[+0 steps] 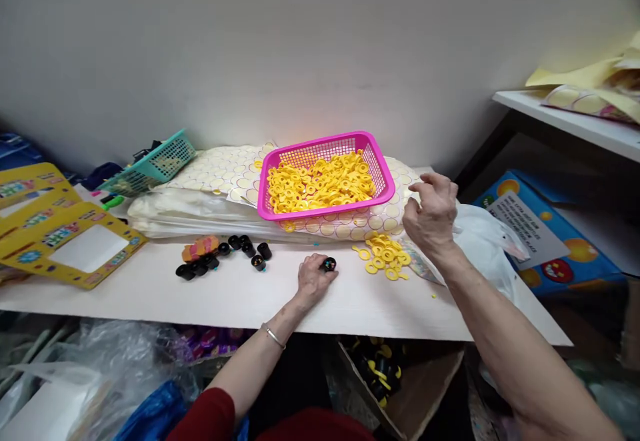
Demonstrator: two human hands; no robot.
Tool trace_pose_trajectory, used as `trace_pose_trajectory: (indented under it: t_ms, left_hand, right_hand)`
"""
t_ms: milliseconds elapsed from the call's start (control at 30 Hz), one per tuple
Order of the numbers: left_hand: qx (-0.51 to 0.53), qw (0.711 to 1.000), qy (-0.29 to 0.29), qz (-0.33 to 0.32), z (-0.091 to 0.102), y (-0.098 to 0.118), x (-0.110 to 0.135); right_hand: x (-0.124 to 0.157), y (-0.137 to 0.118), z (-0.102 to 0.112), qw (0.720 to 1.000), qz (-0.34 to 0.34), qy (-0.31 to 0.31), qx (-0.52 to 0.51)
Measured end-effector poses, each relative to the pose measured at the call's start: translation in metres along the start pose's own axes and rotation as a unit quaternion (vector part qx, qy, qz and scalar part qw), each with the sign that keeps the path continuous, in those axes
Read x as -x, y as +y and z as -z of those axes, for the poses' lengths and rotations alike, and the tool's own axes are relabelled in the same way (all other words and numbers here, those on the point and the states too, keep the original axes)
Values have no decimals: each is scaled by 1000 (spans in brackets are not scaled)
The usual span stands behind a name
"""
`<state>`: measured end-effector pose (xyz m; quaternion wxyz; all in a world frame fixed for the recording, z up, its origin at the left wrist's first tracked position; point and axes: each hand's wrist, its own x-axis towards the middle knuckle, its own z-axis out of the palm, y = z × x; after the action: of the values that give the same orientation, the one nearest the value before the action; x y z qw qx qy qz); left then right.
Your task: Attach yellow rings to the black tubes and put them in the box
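My left hand (313,278) rests on the white table, its fingers closed around a small black cup (329,264) with tiny coloured bits in its open top. My right hand (431,213) is raised over the right part of the table, fingers bent and apart, with nothing visible between them. Below and left of it lies a loose pile of yellow ring-shaped pieces with tabs (385,255). Several more black cups (258,262) stand or lie to the left of my left hand, beside an orange and pink piece (201,248).
A pink basket (325,212) of yellow rings sits on circle-patterned sheets (220,166) at the back. Yellow printed cartons (90,244) and a teal basket (170,154) are left. A white bag (480,241) and blue box (555,228) stand right. Below is a cardboard box (430,394).
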<state>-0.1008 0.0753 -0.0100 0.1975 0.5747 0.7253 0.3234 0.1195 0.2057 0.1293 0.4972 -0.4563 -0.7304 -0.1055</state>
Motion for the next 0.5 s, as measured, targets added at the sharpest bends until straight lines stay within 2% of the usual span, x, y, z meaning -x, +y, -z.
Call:
trace_pose_trajectory:
  t_ms: [133,200,267,367,433,500]
  left_hand:
    - [-10,1000,-6,-11,-1,-4,-2]
    - [-10,1000,-9,-19,-2,-7,-3]
    - [-6,1000,-6,-23,-3,-9,-5]
    - [-5,1000,3,-26,-4,-13,-7]
    - [-2,999,8,-32,-5,-15,-10]
    - [2,999,10,-36,-6,-16,-12]
  right_hand:
    - [12,15,-27,984,-175,-34,-20]
    - [28,12,-32,974,-217,-61,-14]
    - [47,1,-31,977,-188,-102,-11]
    - [70,-17,-26,985,-78,-153,-5]
    - [77,-20,-18,987,-46,-152,18]
    - [81,-16,-6,990,-50,-127,46]
